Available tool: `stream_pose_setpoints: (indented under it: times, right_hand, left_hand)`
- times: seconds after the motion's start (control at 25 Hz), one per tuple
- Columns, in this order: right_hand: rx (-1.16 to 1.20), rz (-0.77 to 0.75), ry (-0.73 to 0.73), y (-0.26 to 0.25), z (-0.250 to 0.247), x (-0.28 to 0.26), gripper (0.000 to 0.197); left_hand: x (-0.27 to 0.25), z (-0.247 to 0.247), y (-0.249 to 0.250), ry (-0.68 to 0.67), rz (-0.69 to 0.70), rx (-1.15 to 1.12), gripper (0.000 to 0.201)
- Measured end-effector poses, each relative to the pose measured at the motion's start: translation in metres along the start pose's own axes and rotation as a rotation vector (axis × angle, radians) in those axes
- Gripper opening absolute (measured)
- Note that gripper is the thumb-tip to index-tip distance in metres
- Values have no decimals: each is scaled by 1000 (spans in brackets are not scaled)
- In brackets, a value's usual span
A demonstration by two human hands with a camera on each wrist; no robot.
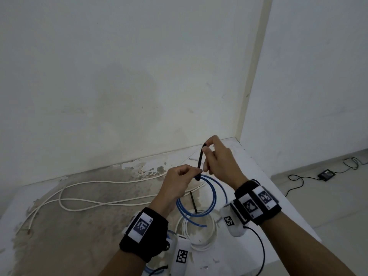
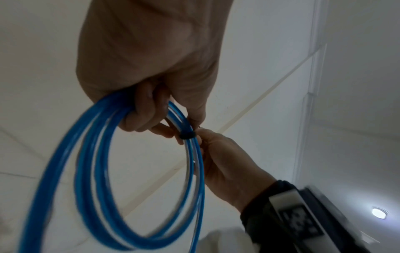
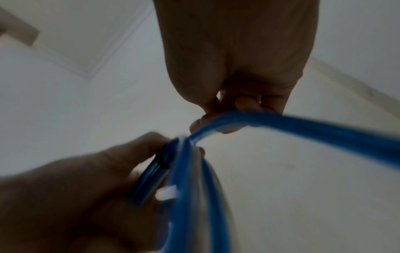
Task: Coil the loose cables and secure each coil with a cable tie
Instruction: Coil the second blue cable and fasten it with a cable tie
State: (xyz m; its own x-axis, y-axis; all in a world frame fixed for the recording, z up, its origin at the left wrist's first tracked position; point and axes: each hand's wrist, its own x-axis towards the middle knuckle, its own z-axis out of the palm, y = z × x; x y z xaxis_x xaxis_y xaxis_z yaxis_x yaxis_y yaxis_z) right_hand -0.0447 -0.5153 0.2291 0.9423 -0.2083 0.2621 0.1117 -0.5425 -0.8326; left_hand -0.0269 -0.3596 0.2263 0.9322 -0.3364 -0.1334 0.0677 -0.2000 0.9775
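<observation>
A blue cable coil (image 1: 209,196) hangs in the air above the table, gripped at its top by my left hand (image 1: 180,179). A black cable tie (image 1: 199,163) is wrapped round the coil's top and its free tail stands upward. My right hand (image 1: 214,156) pinches that tail near its tip. In the left wrist view my left hand's fingers (image 2: 145,111) curl round the blue coil (image 2: 90,171), and the black tie (image 2: 187,135) bands the strands beside the right hand (image 2: 225,164). The right wrist view is blurred; the blue coil (image 3: 194,188) and the tie (image 3: 163,158) show there.
A long loose white cable (image 1: 95,198) snakes over the stained table (image 1: 79,236) on the left. A white cable coil (image 1: 201,244) lies under the blue coil, with another black tie (image 1: 193,202) beside it. A small black device (image 1: 326,174) with wires sits on the floor at right.
</observation>
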Motion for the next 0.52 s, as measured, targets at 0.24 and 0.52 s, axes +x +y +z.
stream_pose_setpoints:
  times: [0.24,0.52]
  right_hand:
    - [234,130,333,4,-64,25,9]
    - [70,102,-184,3,-44,-20,23]
  left_hand:
    - [-31,27,-28,-224,-141,66,24]
    - [-7,25,-14,-13,-131,-110,24]
